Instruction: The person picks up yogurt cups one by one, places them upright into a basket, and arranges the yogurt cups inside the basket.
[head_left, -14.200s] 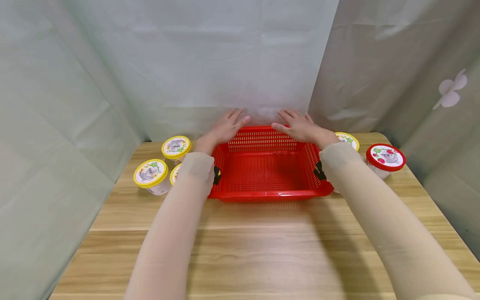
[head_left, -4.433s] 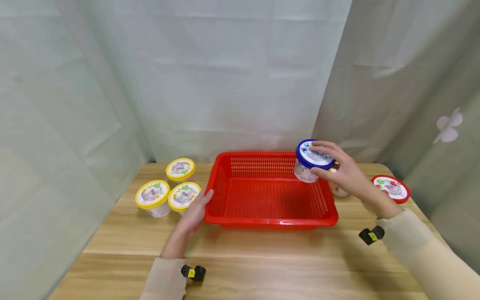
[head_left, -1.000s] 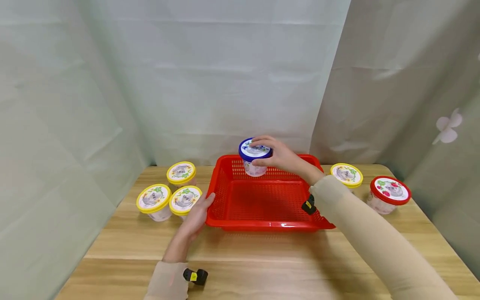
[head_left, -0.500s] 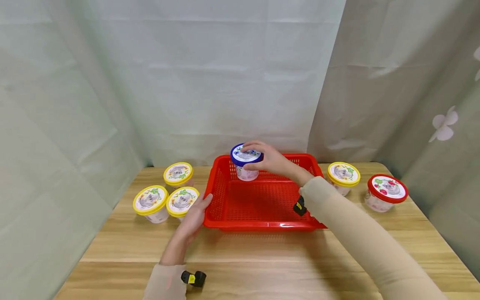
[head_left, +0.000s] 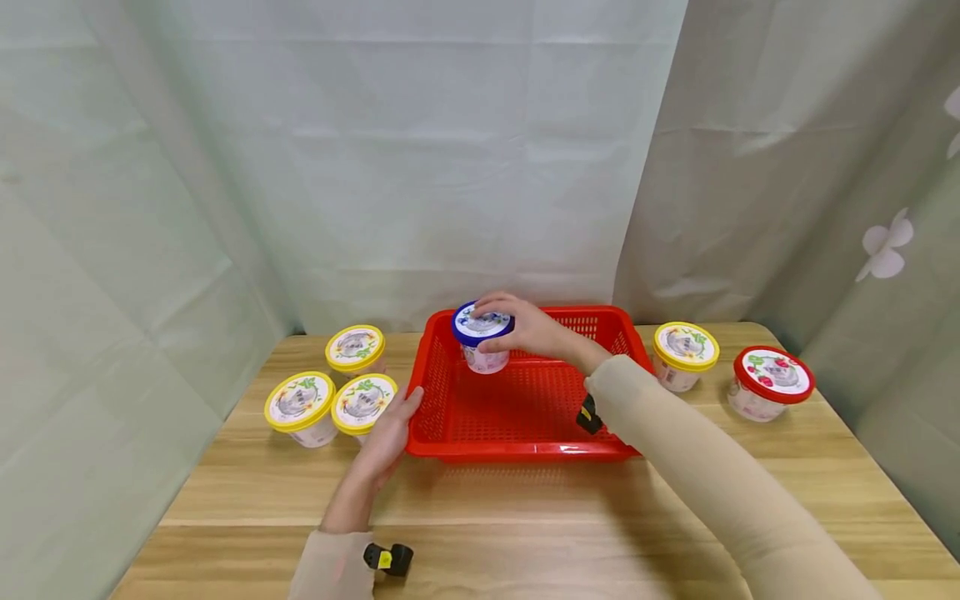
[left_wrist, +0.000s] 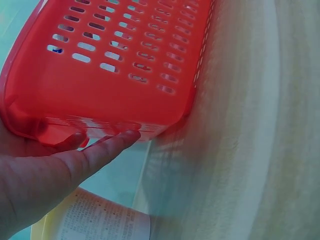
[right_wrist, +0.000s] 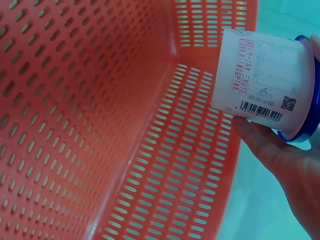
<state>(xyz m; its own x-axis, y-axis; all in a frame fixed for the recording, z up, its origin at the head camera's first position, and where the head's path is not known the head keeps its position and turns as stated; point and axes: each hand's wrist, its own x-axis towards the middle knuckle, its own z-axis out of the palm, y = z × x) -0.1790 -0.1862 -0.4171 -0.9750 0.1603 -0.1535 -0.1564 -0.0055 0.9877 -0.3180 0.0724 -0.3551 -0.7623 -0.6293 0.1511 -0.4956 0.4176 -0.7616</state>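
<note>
My right hand (head_left: pixel 528 329) holds a blue-lidded cup (right_wrist: pixel 265 80) inside the back left part of the red basket (head_left: pixel 525 452), its base above the basket floor. Thumb and fingers lie around the lid and side; a barcode shows on the cup's wall in the right wrist view. My left hand (head_left: pixel 390 429) grips the basket's left rim, thumb at the top edge and fingers along the outer wall in the left wrist view. Beside that hand stands a yellow-lidded cup (head_left: pixel 363 402), its printed side low in the left wrist view.
Two more yellow-lidded cups, one at the back (head_left: pixel 356 348) and one at far left (head_left: pixel 300 402), stand left of the basket. On the right are a yellow-lidded cup (head_left: pixel 686 348) and a red-lidded cup (head_left: pixel 772 375). Curtains (head_left: pixel 435 167) hang behind the wooden table (head_left: pixel 480 533).
My right hand has carried the blue-lidded cup from the basket's right side leftward, then lower into its back left part. Earlier both hands were at the back rim; my left now holds the left rim.
</note>
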